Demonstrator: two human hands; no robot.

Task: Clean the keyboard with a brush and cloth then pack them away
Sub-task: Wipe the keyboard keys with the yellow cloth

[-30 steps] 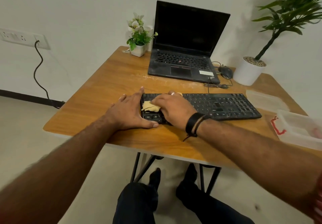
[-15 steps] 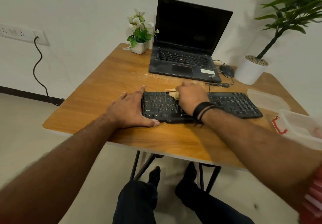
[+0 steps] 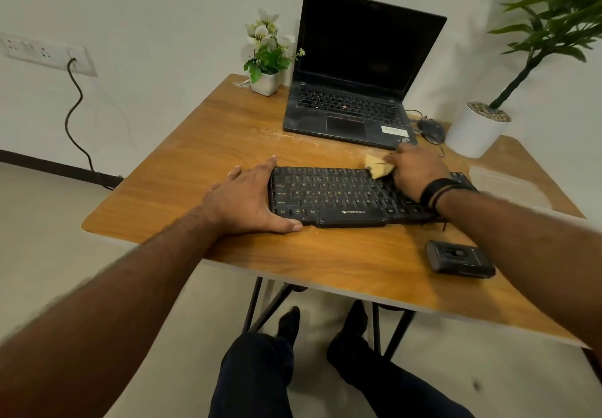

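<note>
Soft, even indoor light — faint shadows on the wall (image 3: pixel 195 10); wide-angle bending and blurred forearms at the edges.

The left hand (image 3: pixel 249 201) lies flat against the keyboard (image 3: pixel 338 198) end on the counter (image 3: pixel 195 144). The right hand (image 3: pixel 415 173) presses a yellow cloth (image 3: pixel 376 167) onto the far keys.

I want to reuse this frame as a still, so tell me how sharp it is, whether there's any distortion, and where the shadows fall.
Head view: the keyboard is crisp enough to read its logo; the near forearms smear at the lower corners; the wide lens bows the table edges; soft shadows of the laptop and tall plant fall on the wall; no glare.
</note>
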